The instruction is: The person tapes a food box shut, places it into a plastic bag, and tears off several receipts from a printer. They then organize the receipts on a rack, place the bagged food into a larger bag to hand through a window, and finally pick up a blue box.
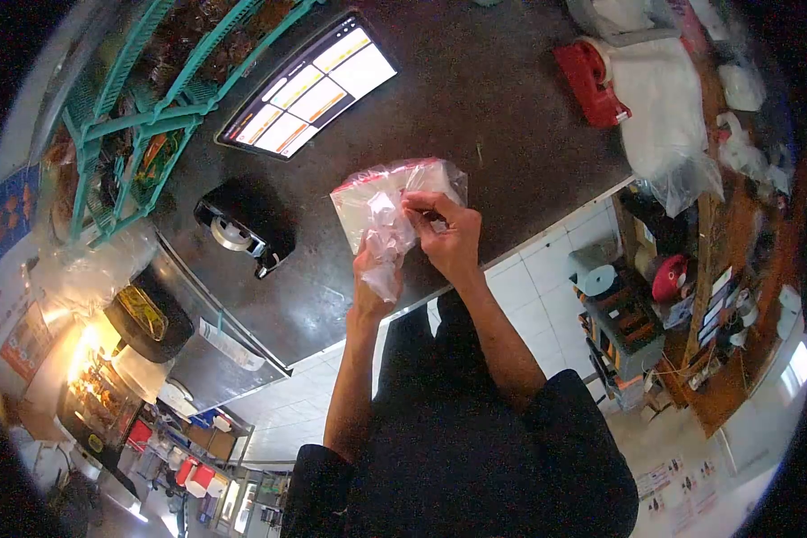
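Observation:
Above the near edge of the dark table I hold a clear plastic bag [387, 220], its loose end crumpled and hanging toward me. Inside or beneath the plastic is a pale, block-shaped pack [353, 213] with red along its upper edge; its kind is not clear. My left hand [373, 285] grips the bag from the near side, its fingers partly covered by the plastic. At the bag's right side, my right hand [450, 235] is closed, thumb and fingers pinching a fold of the plastic.
A black tape dispenser [242, 231] stands on the table [475, 99] to the left. Beyond it are a lit tablet screen [309, 90] and a green rack [143, 117]. A red tape dispenser [592, 82] and white plastic bags [659, 108] lie at the right.

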A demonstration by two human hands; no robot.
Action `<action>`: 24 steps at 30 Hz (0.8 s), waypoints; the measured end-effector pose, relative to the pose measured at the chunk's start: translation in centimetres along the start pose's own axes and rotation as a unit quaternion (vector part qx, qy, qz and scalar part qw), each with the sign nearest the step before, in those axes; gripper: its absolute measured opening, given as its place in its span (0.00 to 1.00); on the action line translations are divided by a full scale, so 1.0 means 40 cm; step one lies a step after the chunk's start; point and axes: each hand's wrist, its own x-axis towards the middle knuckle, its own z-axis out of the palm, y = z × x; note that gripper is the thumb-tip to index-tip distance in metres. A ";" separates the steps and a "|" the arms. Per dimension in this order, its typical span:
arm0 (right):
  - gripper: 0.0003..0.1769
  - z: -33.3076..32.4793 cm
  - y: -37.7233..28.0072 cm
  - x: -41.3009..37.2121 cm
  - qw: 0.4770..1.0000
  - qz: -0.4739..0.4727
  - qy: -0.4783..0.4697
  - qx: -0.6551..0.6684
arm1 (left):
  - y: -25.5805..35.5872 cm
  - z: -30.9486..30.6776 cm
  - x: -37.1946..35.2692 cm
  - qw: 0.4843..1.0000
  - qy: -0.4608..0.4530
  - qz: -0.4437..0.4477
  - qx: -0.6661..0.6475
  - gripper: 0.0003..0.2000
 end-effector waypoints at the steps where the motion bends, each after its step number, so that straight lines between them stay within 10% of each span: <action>1: 0.12 -0.006 -0.002 0.004 1.000 0.001 0.000 0.000 | 0.000 -0.001 0.002 1.000 -0.005 -0.001 0.003 0.11; 24: 0.11 -0.029 0.028 0.030 0.985 -0.071 -0.108 -0.110 | -0.015 -0.010 0.009 0.999 -0.032 0.005 -0.035 0.13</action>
